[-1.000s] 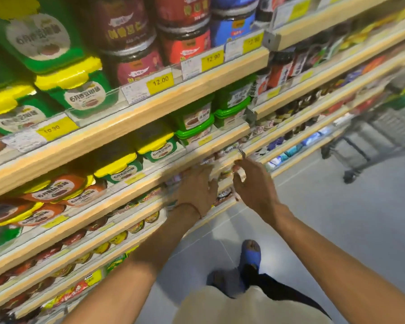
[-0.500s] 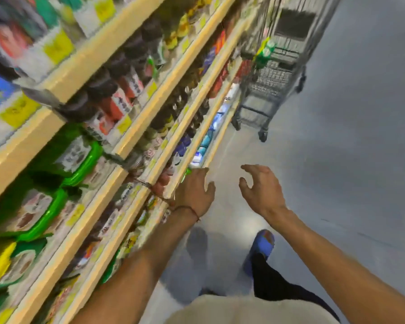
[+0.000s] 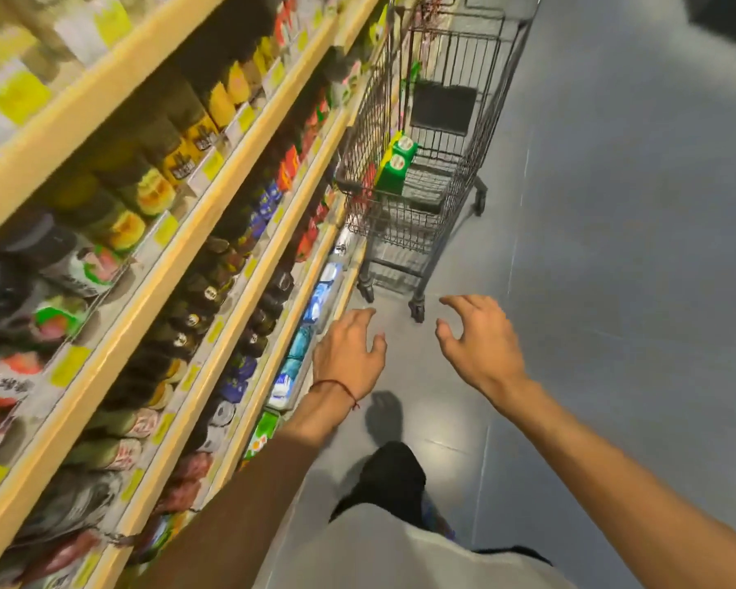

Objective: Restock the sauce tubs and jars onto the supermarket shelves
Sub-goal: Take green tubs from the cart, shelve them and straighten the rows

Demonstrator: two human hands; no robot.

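- The shelves [image 3: 145, 286] run along the person's left and look closely packed, with dark jars [image 3: 196, 291] and other sauce goods standing row on row; much of the picture there is blurred, so no gaps can be made out.
- A wire shopping cart [image 3: 481, 133] stands further up the aisle, close beside the shelving. In it lie green tubs [image 3: 396, 165] with yellow lids and round labels, leaning against the cart's shelf-side wall. Something reddish shows low in the basket near them, too unclear to name.
- Judging from this, the restocking is partly done at best: at least those tubs are not yet shelved, and the rest of the basket looks mostly bare.
- The likely step in hand is a walk to the cart to fetch the next tubs, as both arms reach forward toward it.
- The left hand [image 3: 349, 350] holds nothing. Its back faces the camera, the fingers loosely bent and pointing ahead, and it hangs just beside the lip of the lowest shelf without touching it. A thin red string [image 3: 336, 386] circles the wrist.
- The right hand [image 3: 481, 346] is also empty, with the fingers spread and hooked, the thumb apart, over the grey floor [image 3: 612, 291].
- Both hands are well apart from the tubs, short of the cart's near wheels.
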